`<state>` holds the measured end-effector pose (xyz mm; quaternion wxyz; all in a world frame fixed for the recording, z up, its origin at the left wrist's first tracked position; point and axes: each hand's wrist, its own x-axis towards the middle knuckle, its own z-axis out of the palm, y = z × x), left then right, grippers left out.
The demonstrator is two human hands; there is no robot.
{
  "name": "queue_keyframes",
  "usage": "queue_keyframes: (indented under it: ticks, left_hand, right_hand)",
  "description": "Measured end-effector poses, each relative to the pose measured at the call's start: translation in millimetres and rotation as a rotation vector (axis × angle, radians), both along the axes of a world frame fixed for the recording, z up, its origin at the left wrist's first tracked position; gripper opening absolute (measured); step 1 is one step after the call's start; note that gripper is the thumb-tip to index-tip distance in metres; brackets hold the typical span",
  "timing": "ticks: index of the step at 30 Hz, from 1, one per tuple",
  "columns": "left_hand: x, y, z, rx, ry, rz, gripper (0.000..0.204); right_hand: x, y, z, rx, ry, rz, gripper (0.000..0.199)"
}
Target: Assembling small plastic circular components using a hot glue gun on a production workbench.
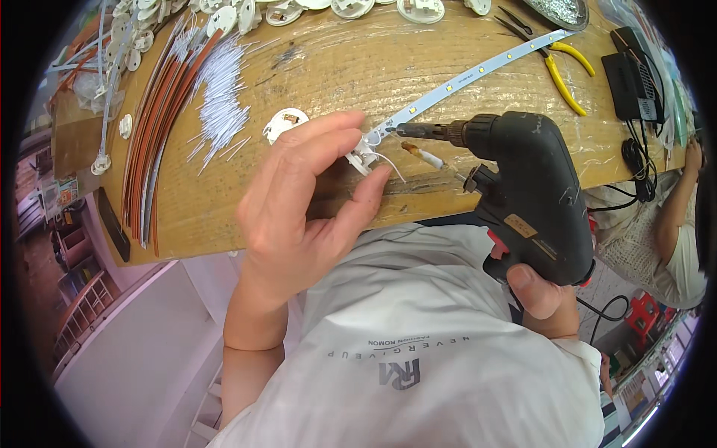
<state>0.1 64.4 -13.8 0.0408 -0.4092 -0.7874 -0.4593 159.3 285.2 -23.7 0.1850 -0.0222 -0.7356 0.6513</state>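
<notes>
My left hand point(299, 194) pinches a small white round plastic base point(361, 158) between thumb and fingers. Thin white wires stick out of it, one curving to the right. A white LED strip point(448, 88) runs from the base toward the far right. In my right hand point(539, 293) is a black soldering gun point(534, 187), gripped by its handle; most of those fingers are hidden behind it. Its tip points left and lies close to the near end of the strip; whether they touch I cannot tell. Below the tip, a pale solder feed tube point(423, 155) with a browned end angles toward the base.
Another round white base point(285, 125) sits just beyond my left hand. Farther left lie white wires point(224, 97) and brown-orange strips point(160, 112). Yellow-handled pliers point(556, 75), a dish of metallic bits point(560, 11) and a black power adapter point(631, 86) are at right. Another person's arm point(676, 194) shows there.
</notes>
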Motion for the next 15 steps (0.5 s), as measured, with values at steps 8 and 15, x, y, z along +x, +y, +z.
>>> queue_keyframes:
  ticks: [8,15]
  left_hand:
    - [1.6,-0.3,-1.5,-0.01,0.012,0.011,0.037]
    - [1.7,-1.0,-2.6,0.004,-0.022,0.012,0.037]
  right_hand:
    - [2.7,3.2,1.1,0.009,-0.029,0.004,0.024]
    - [2.6,3.0,2.8,0.042,-0.055,0.008,0.03]
